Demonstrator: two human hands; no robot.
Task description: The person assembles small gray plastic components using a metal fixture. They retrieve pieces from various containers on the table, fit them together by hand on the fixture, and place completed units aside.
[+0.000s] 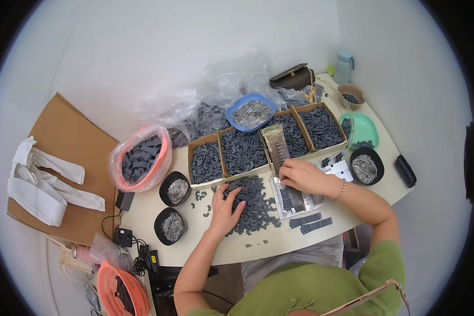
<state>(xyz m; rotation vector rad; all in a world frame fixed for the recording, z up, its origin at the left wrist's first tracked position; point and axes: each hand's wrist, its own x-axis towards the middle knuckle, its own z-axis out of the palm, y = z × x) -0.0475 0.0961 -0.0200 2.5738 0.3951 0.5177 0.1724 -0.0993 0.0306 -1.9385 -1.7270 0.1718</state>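
My left hand [226, 209] rests at the left side of a loose pile of small dark grey pieces [253, 208], its fingers apart and touching the pile's edge. My right hand [304, 177] is over a metal jig [285, 208] with a slotted strip, the fingers bent together and pointing down. What they pinch, if anything, is hidden. A long brownish see-through strip [277, 145] stretches from the jig over the boxes behind. In front of the jig lie two short bands of grey pieces [316, 225].
Cardboard boxes [243, 151] of grey pieces line the back, with a blue bowl [251, 111] of metal pins on top. Black bowls of pins [172, 225] stand at both sides. A coral basket [142, 158] is at left; a green tray [364, 129] is at right.
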